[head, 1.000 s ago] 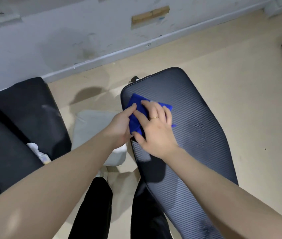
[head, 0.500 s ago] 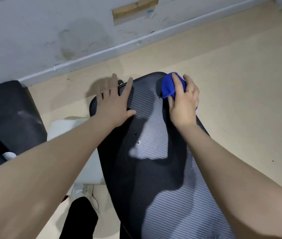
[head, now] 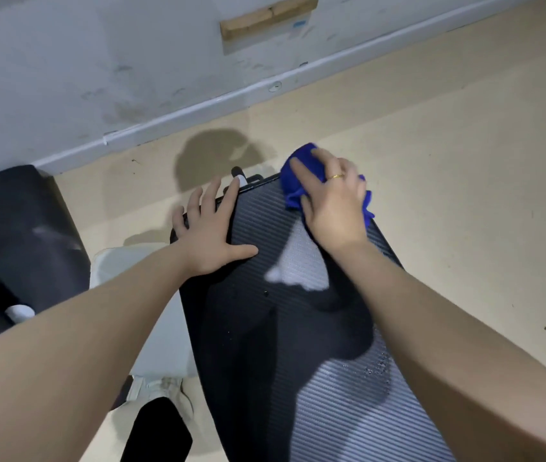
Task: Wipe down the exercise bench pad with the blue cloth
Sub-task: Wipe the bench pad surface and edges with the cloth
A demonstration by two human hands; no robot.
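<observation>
Plainly, the wiping was under way at the far end of the bench pad (head: 298, 328), and to my eye the way to do it well was steady downward pressure and overlapping strokes drawn back along the ribs, so no strip was missed. Going from the left, the left hand (head: 209, 235) lay flat with its fingers spread wide, palm pressed on the pad's far left corner and gripping nothing; I judged it a brace against rocking, best kept planted until the stroke reached it. To its right, the right hand (head: 333, 208), a ring on one finger, was curled over the blue cloth (head: 293, 181), fingers bunching the fabric and pressing it onto the far right corner of the pad, some cloth spilling past the edge. Gathering that loose tail under the palm would give fuller contact. The pad itself was dark and finely ribbed, long and rounded at the end, glossy where the light struck it, with small droplets (head: 378, 368) beaded near its right side, not yet wiped.
</observation>
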